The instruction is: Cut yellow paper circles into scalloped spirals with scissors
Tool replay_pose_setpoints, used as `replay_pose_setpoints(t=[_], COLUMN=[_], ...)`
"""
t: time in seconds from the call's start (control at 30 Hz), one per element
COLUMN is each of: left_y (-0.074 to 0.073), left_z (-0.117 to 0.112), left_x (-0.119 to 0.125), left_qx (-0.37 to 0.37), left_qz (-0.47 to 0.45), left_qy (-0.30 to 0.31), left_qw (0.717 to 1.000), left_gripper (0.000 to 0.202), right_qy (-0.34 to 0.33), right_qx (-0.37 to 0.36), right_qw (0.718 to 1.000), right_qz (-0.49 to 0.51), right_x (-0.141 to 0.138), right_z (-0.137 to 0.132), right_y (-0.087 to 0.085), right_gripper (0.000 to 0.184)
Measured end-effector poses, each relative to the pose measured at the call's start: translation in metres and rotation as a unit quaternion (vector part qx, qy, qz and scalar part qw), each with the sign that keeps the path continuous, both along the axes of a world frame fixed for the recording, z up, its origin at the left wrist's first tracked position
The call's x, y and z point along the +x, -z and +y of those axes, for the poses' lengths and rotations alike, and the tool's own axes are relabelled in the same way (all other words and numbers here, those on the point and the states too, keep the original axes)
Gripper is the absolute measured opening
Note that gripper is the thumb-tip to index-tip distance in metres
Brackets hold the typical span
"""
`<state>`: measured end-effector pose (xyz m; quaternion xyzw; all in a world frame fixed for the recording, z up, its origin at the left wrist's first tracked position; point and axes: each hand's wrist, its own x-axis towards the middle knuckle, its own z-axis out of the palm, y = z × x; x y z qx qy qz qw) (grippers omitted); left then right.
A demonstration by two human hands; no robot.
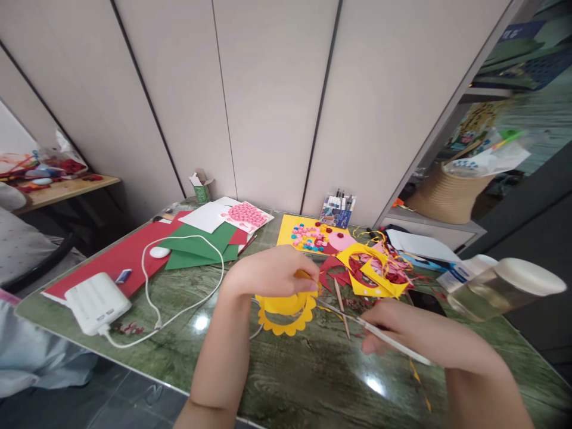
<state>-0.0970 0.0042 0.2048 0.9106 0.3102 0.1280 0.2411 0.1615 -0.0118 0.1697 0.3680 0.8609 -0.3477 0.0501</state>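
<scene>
My left hand (272,274) is closed on a yellow paper piece with a scalloped edge (283,313), held just above the green marbled table (308,369). My right hand (411,333) grips a pair of white-handled scissors (357,320). Their blades point left and meet the paper's right edge. A thin wooden stick (343,307) lies on the table between the two hands.
Cut yellow and red paper scraps (373,271) pile up behind the hands. Red and green sheets (196,247), a white power bank (96,301) with its cable, a pen box (337,211) and a clear jar (500,286) also stand on the table.
</scene>
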Motion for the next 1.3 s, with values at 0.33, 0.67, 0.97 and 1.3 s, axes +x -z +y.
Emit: replay_pose_setpoints(t=[0.33,0.67,0.97,1.3], left_y=[0.0,-0.004,0.001,0.009], left_z=[0.0,0.0,0.005,0.004], left_x=[0.001,0.005,0.03,0.057], left_qx=[-0.003,-0.019,0.0,0.0], left_qz=[0.012,-0.156,-0.337,-0.414], left_qy=[0.001,-0.117,-0.212,-0.246], left_qw=[1.0,0.981,0.917,0.876], left_gripper=[0.019,0.024,0.023,0.026], right_qy=[0.001,0.062,0.112,0.135], right_qx=[-0.002,-0.033,-0.061,0.01], right_qw=[1.0,0.993,0.958,0.944], right_qz=[0.003,0.09,0.256,0.301], right_x=[-0.001,0.0,-0.008,-0.019], right_z=[0.0,0.001,0.002,-0.001], right_y=[0.001,-0.007,0.007,0.009], right_gripper=[0.025,0.051,0.061,0.059])
